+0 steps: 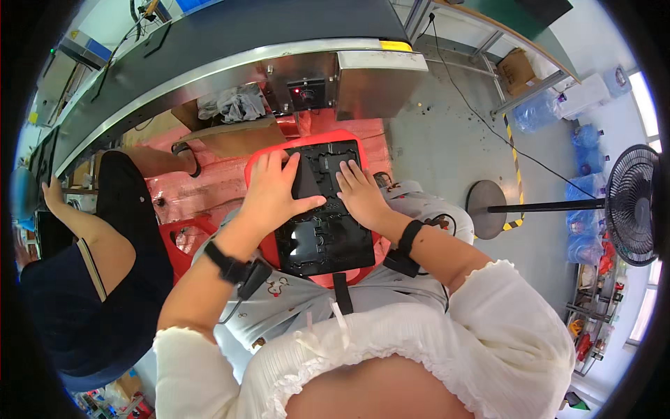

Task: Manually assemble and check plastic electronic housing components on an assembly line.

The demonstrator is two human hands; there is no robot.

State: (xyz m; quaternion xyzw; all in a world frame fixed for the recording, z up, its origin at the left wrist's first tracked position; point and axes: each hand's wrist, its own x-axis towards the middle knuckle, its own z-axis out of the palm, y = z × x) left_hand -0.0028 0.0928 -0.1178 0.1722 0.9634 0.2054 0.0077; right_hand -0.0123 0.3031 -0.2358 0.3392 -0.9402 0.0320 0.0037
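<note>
A glossy black moulded plastic tray [324, 241] with recesses lies across a red plastic stool or basin [354, 135] at my lap. My left hand [271, 194] rests on the tray's left side, its thumb stretched across toward the middle. Between that thumb and forefinger shows a flat dark grey piece [305, 180], lying over the tray's upper left part. My right hand [361, 194] lies over the tray's right half, palm down with fingers extended. What is under both palms is hidden. Each wrist wears a black band, the left one with a small box.
A dark conveyor belt [230, 43] with a metal edge runs ahead, a control knob panel [307, 93] below it. Someone in dark clothes [105, 279] sits close on my left. To the right stands a black fan [630, 204] on a round base; a cable crosses the floor.
</note>
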